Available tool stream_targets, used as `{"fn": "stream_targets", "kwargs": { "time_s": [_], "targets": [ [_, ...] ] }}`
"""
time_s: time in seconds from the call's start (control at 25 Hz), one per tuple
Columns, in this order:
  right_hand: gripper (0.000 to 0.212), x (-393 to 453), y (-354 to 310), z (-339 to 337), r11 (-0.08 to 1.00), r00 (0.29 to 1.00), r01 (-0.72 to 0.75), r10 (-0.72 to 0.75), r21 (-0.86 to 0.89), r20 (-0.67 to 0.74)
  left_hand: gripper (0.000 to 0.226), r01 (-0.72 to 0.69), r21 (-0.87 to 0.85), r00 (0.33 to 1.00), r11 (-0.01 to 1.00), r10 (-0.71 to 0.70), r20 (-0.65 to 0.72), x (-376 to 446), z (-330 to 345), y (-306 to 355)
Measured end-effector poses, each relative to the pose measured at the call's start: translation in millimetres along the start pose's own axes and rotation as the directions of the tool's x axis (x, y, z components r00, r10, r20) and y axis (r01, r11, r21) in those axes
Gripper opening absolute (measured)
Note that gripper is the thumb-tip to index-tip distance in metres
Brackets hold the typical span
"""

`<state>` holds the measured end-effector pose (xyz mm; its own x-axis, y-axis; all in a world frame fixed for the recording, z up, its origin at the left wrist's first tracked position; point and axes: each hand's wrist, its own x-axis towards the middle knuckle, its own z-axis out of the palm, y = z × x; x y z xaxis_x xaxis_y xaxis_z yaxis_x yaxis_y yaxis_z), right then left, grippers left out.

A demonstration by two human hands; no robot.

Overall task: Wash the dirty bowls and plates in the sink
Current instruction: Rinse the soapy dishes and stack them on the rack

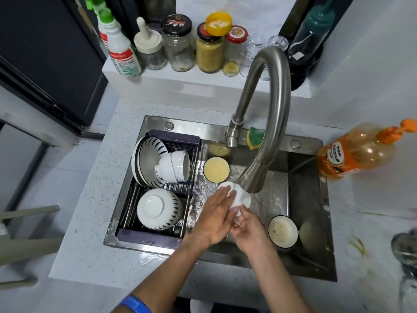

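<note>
Under the faucet spout I hold a small white bowl over the steel sink. My left hand lies with straight fingers against the bowl's left side. My right hand grips it from below with curled fingers. A small bowl of yellowish liquid sits behind in the basin. A dark-rimmed dirty bowl stands at the right, with another dish beside it. Washed bowls, such as the upturned blue-patterned one, lie in the drying rack on the left.
A green-yellow sponge rests on the sink's back ledge. An orange dish-soap pump bottle stands at the right. Jars and spray bottles line the shelf behind. A metal object sits at the right counter edge.
</note>
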<state>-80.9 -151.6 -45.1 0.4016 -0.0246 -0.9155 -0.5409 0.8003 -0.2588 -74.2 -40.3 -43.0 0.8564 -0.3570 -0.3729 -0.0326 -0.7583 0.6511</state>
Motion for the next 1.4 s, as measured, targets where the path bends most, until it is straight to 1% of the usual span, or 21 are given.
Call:
{"fn": "stream_targets", "kwargs": {
  "time_s": [0.08, 0.2, 0.24, 0.32, 0.4, 0.48, 0.6, 0.68, 0.72, 0.8, 0.88, 0.92, 0.96, 1.0, 1.04, 1.08, 1.12, 1.2, 1.28, 1.36, 1.4],
  "targets": [
    [0.018, -6.4, -9.3, -6.7, 1.000, 1.000, 0.009, -0.009, -0.010, 0.012, 0.055, -0.090, 0.145, 0.996, 0.985, 0.088, 0.025, 15.5, 2.4, 7.5],
    [0.026, -13.6, -22.8, -22.1, 0.999, 0.999, 0.016, -0.017, 0.040, 0.031, 0.060, -0.027, 0.169, 0.993, 0.985, 0.007, 0.116, 44.4, 10.6, 29.9],
    [0.026, -17.2, -25.1, -27.0, 0.998, 0.999, 0.018, -0.020, 0.056, 0.035, 0.063, 0.098, 0.037, 0.987, 0.994, -0.102, 0.125, 51.7, 11.1, 39.3],
    [0.020, -21.8, -28.6, -34.2, 0.997, 0.999, 0.014, -0.017, 0.078, 0.041, 0.064, 0.350, -0.337, 0.936, 0.874, -0.339, 0.093, 61.5, 11.9, 50.4],
    [0.017, -22.9, -30.0, -32.7, 0.996, 0.999, -0.008, 0.004, 0.089, 0.050, 0.048, 0.396, -0.446, 0.909, 0.803, -0.410, 0.070, 65.8, 5.6, 45.3],
    [0.020, -14.3, -29.1, -25.2, 0.997, 0.998, -0.039, 0.035, 0.074, 0.043, 0.051, 0.431, -0.641, 0.868, 0.635, -0.486, 0.102, 62.2, -0.7, 29.5],
    [0.023, 4.5, -23.3, -6.4, 0.996, 0.996, -0.086, 0.086, -0.008, -0.019, 0.058, 0.367, -0.908, 0.794, 0.204, -0.578, 0.190, 51.2, -9.4, 0.6],
    [0.027, 19.2, -17.1, 5.3, 0.983, 0.992, -0.113, 0.104, -0.146, -0.065, 0.065, 0.357, -0.933, 0.781, 0.044, -0.562, 0.273, 46.7, -14.0, -14.8],
    [0.030, 24.0, -14.1, 11.2, 0.969, 0.990, -0.127, 0.111, -0.213, -0.082, 0.075, 0.376, -0.926, 0.785, 0.025, -0.540, 0.304, 46.2, -14.2, -19.7],
    [0.035, 33.0, -9.9, 16.9, 0.940, 0.990, -0.121, 0.093, -0.319, -0.103, 0.070, 0.395, -0.911, 0.813, 0.120, -0.508, 0.285, 48.0, -13.3, -21.0],
    [0.034, 30.8, -9.1, 15.1, 0.888, 0.996, 0.008, -0.047, -0.459, -0.073, 0.043, 0.412, -0.845, 0.852, 0.341, -0.473, 0.225, 49.1, -11.9, -16.2],
    [0.030, 27.4, -11.9, 8.8, 0.793, 0.981, 0.154, -0.195, -0.589, -0.006, 0.035, 0.404, -0.771, 0.887, 0.492, -0.418, 0.198, 46.2, -12.4, -14.8],
    [0.026, 20.1, -16.6, 1.0, 0.607, 0.927, 0.333, -0.352, -0.722, 0.132, 0.030, 0.339, -0.608, 0.935, 0.718, -0.331, 0.130, 43.6, -12.8, -15.1],
    [0.026, 16.1, -21.4, -9.0, 0.342, 0.833, 0.496, -0.448, -0.798, 0.325, 0.027, 0.192, -0.315, 0.981, 0.930, -0.188, 0.043, 39.8, -13.2, -16.9],
    [0.026, 13.7, -26.7, -17.1, 0.068, 0.730, 0.607, -0.441, -0.792, 0.522, 0.026, 0.036, 0.008, 0.999, 0.999, -0.036, 0.028, 34.8, -16.2, -15.5],
    [0.025, 16.7, -32.0, -21.9, -0.159, 0.655, 0.659, -0.360, -0.735, 0.665, 0.029, -0.069, 0.226, 0.997, 0.972, 0.058, 0.054, 31.4, -19.1, -15.4],
    [0.022, 19.5, -36.4, -23.8, -0.316, 0.615, 0.668, -0.275, -0.673, 0.739, 0.033, -0.115, 0.357, 0.993, 0.927, 0.094, 0.076, 29.1, -22.4, -15.3],
    [0.016, 21.6, -38.6, -28.8, -0.506, 0.569, 0.628, -0.221, -0.592, 0.792, 0.035, -0.136, 0.478, 0.990, 0.868, 0.132, 0.043, 23.2, -29.5, -18.5],
    [0.010, 20.9, -35.4, -38.9, -0.642, 0.477, 0.576, -0.240, -0.507, 0.845, 0.041, -0.062, 0.373, 0.991, 0.926, 0.102, -0.089, 16.3, -33.4, -21.2],
    [0.006, 12.2, -27.2, -44.5, -0.684, 0.425, 0.571, -0.227, -0.454, 0.876, 0.054, 0.080, -0.069, 0.970, 0.994, -0.094, -0.226, 8.0, -34.7, -24.8],
    [0.005, 10.5, -24.3, -44.9, -0.688, 0.414, 0.570, -0.231, -0.448, 0.881, 0.058, 0.143, -0.341, 0.952, 0.929, -0.224, -0.210, 4.9, -33.5, -26.1]
  ]
}}
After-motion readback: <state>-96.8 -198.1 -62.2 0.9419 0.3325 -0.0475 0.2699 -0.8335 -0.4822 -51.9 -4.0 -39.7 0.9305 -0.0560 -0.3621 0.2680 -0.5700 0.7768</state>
